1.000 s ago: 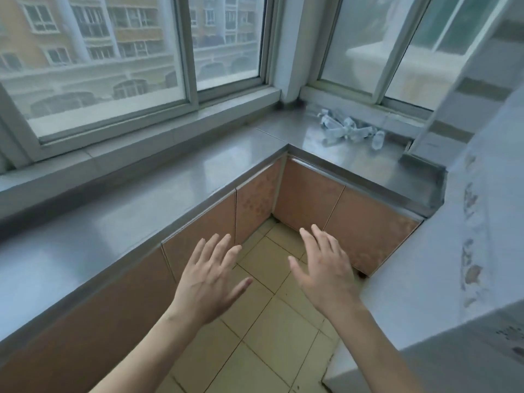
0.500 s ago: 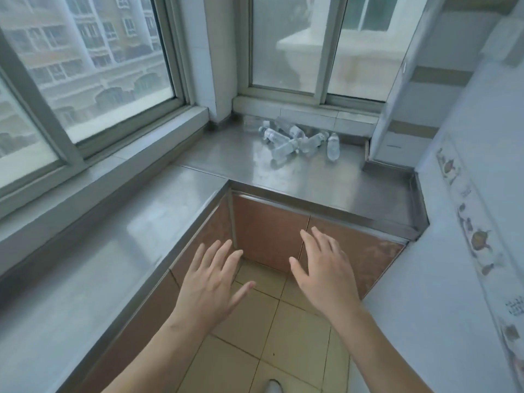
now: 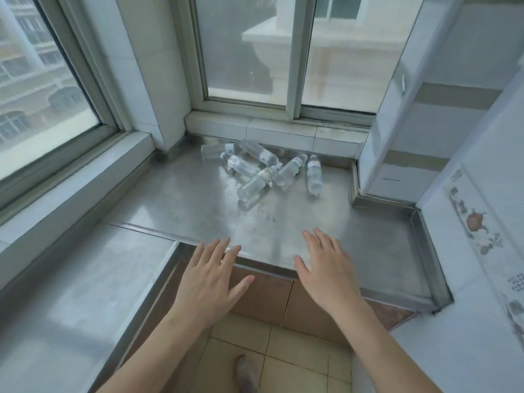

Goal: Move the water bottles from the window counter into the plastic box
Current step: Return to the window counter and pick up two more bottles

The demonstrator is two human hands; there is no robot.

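Several small clear water bottles (image 3: pixel 262 168) lie in a loose pile on the steel window counter (image 3: pixel 181 199), close under the far window sill. One bottle (image 3: pixel 314 175) lies a little apart on the right of the pile. My left hand (image 3: pixel 211 276) hovers at the counter's front edge, palm down, fingers spread and empty. My right hand (image 3: pixel 326 268) is beside it, over the same edge, also spread and empty. Both hands are well short of the bottles. No plastic box is in view.
The counter wraps in an L along the left window (image 3: pixel 42 89). A raised steel lip (image 3: pixel 425 245) borders its right side against a white tiled wall (image 3: pixel 482 222). Brown cabinet doors (image 3: pixel 263 296) and tan floor tiles (image 3: pixel 295 355) lie below my arms.
The view has turned right and moved closer to the corner, so the bottles now lie straight ahead. Both hands have come forward from over the floor to the counter's front edge.
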